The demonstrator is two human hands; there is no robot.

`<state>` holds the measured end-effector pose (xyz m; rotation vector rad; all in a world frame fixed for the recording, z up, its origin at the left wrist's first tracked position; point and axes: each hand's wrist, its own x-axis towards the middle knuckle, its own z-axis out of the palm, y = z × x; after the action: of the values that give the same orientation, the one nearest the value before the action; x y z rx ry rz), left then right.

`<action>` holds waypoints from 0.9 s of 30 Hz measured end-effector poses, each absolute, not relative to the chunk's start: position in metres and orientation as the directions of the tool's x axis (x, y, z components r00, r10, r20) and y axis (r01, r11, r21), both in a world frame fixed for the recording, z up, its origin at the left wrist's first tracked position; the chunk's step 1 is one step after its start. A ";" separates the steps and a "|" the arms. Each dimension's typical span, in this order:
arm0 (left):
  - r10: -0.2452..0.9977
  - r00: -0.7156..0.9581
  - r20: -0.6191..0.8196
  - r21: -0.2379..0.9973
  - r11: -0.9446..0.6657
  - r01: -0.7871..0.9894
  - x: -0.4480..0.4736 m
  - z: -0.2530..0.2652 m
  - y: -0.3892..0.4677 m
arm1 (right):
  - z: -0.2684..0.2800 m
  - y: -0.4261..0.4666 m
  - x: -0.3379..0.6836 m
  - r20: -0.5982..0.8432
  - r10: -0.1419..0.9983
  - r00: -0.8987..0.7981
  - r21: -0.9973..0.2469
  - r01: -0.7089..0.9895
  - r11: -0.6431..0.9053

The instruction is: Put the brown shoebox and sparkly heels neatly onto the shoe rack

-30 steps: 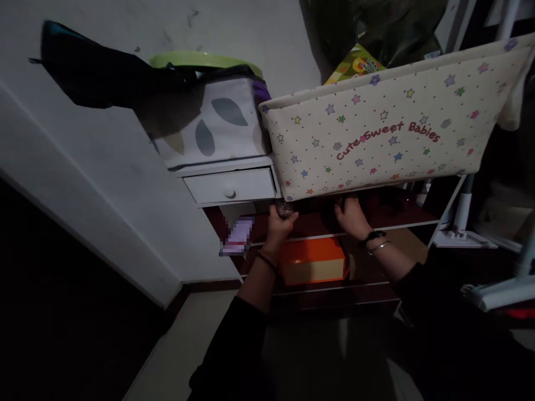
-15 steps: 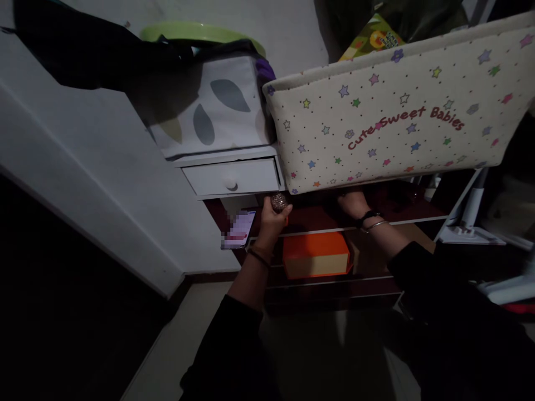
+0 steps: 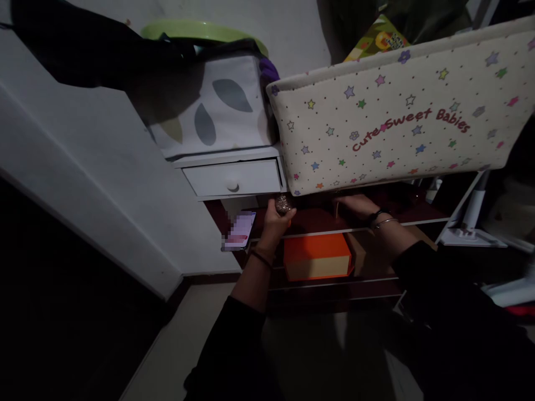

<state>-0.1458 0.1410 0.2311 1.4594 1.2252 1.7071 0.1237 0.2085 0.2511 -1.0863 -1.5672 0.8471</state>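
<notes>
My left hand (image 3: 276,223) is closed around a glittery brown, rounded object (image 3: 283,204) whose exact kind I cannot make out. It is at the left front of the dark red shelf (image 3: 311,219), just below the white drawer (image 3: 234,179). My right hand (image 3: 357,206) reaches onto the same shelf beneath the overhanging fabric bin (image 3: 388,128). Its fingers are drawn together, with a thin upright shape (image 3: 336,209) at the tips, too dark to name. A phone (image 3: 241,229) with its screen lit lies left of my left hand.
One shelf lower is an orange box (image 3: 317,256) beside a brown cardboard box (image 3: 371,255). A leaf-patterned fabric box (image 3: 225,106) stands above the drawer. At the right are a white upright stand (image 3: 472,214) and the shelf's side frame. A wall is on the left.
My right hand has shifted slightly left, and a thin upright shape now shows at its fingertips. The left hand keeps its hold on the glittery object; the view has moved slightly.
</notes>
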 end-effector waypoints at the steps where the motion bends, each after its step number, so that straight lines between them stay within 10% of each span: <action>1: 0.879 -0.225 0.421 0.907 -0.403 0.123 -0.148 0.231 0.141 | 0.251 0.208 0.121 0.319 0.943 -0.091 -0.924 0.192 0.331; 8: 0.905 -0.173 0.389 0.920 -0.390 0.032 -0.152 0.224 0.143 | 0.245 0.192 0.089 0.461 0.887 -0.012 -0.883 -0.106 0.457; 19: 0.891 -0.180 0.417 0.906 -0.423 0.006 -0.143 0.224 0.140 | 0.234 0.162 0.038 0.440 0.891 0.116 -0.855 0.357 0.375; 27: 0.899 -0.174 0.402 0.913 -0.407 0.011 -0.141 0.222 0.138 | 0.209 0.175 0.057 0.509 0.854 -0.106 -0.852 0.074 0.518</action>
<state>-0.1413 0.1380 0.2221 1.4040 1.0904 1.6627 0.0567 0.1752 0.2088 -0.8257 -1.5498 0.8052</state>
